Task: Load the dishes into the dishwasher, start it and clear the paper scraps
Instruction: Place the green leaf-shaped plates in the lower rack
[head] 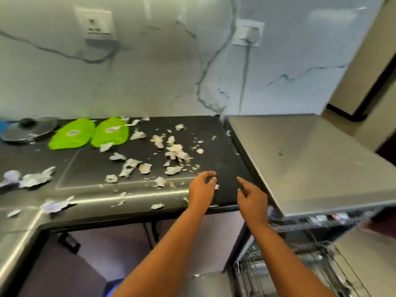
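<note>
Torn paper scraps (175, 152) lie scattered over the dark countertop (90, 168). Two green plates (72, 133) (111, 131) rest upside down at the back left, beside a pot lid (30, 129). My left hand (202, 189) hovers over the counter's front right part, fingers curled; a small scrap (217, 186) shows right by its fingertips. My right hand (252, 197) is beside it, fingers apart and holding nothing. The steel dishwasher (310, 157) stands at the right, with its wire rack (278, 273) pulled out below.
A marbled wall with two sockets and a hanging cable backs the counter. A steel surface with more scraps (32, 179) runs along the left. The space under the counter is open, with a bin-like object (210, 281) near the floor.
</note>
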